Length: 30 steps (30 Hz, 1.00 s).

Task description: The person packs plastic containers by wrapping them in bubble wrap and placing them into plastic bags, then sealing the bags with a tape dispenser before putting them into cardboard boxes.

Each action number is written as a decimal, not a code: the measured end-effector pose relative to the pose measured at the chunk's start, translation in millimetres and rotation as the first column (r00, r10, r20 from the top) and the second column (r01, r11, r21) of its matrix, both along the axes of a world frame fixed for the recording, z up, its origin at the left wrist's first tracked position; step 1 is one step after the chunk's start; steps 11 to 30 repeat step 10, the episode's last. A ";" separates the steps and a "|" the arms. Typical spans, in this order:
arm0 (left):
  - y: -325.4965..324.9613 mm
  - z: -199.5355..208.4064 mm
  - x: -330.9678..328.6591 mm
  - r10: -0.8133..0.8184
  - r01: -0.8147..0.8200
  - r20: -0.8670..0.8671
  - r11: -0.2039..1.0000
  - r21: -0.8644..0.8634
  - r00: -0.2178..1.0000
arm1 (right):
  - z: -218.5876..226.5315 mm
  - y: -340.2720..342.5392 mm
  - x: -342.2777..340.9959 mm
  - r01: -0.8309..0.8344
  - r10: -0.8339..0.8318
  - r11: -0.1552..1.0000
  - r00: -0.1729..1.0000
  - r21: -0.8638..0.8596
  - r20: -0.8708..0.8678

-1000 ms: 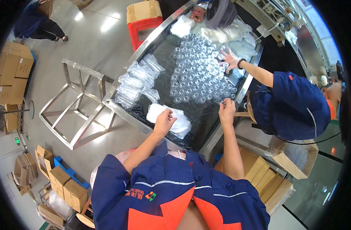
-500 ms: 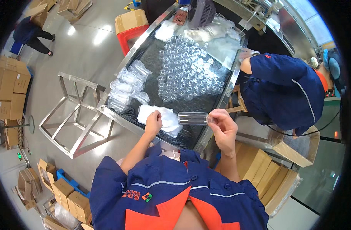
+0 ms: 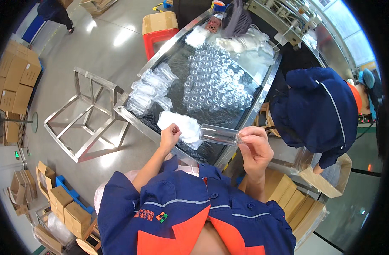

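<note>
My right hand [image 3: 255, 148] grips one end of a clear cylindrical bottle [image 3: 220, 134], held nearly level above the near part of the table. The bottle's other end reaches the edge of a pile of thin white bags [image 3: 179, 124]. At the left side of that pile my left hand [image 3: 170, 135] is closed in a pinch at a bag's edge. Beyond, many clear bottles [image 3: 215, 85] stand close together on the black-covered table [image 3: 177, 91]. Clear-wrapped pieces [image 3: 149, 87] lie heaped along the table's left side.
A co-worker [image 3: 317, 110] in dark blue leans at the right beside an open carton [image 3: 330, 178]. A bare metal frame [image 3: 92, 110] stands left of the table. Beyond it is a red stool [image 3: 154, 40] with a carton on top. A dark fan [image 3: 237, 19] stands at the table's far end.
My right hand and the bottle have shifted slightly right and nearer. My left hand stays at the bag pile. The co-worker has turned from the table, an arm now lowered toward the open carton.
</note>
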<state>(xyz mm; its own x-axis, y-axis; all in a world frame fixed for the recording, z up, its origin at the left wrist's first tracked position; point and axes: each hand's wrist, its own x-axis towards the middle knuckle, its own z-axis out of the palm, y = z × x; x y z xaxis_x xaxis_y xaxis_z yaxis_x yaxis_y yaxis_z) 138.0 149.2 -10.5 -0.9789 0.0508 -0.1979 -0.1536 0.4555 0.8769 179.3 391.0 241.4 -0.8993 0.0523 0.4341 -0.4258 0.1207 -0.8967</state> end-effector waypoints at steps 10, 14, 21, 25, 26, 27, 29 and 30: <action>8.5 -10.1 10.1 -0.257 0.221 -0.088 0.929 -0.298 0.962 | 15.8 2.3 6.4 0.079 -0.015 0.967 0.966 0.241 -0.257; 8.5 -10.1 10.1 -0.257 0.221 -0.088 0.929 -0.298 0.962 | 15.8 2.3 6.4 0.079 -0.015 0.967 0.966 0.241 -0.257; 8.5 -10.1 10.1 -0.257 0.221 -0.088 0.929 -0.298 0.962 | 15.8 2.3 6.4 0.079 -0.015 0.967 0.966 0.241 -0.257; 8.5 -10.1 10.1 -0.257 0.221 -0.088 0.929 -0.298 0.962 | 15.8 2.3 6.4 0.079 -0.015 0.967 0.966 0.241 -0.257; 8.5 -10.1 10.1 -0.257 0.221 -0.088 0.929 -0.298 0.962 | 15.8 2.3 6.4 0.079 -0.015 0.967 0.966 0.241 -0.257; 8.5 -10.1 10.1 -0.257 0.221 -0.088 0.929 -0.298 0.962 | 15.8 2.3 6.4 0.079 -0.015 0.967 0.966 0.241 -0.257; 8.5 -10.1 10.1 -0.257 0.221 -0.088 0.929 -0.298 0.962 | 15.8 2.3 6.4 0.079 -0.015 0.967 0.966 0.241 -0.257; 8.5 -10.1 10.1 -0.257 0.221 -0.088 0.929 -0.298 0.962 | 15.8 2.3 6.4 0.079 -0.015 0.967 0.966 0.241 -0.257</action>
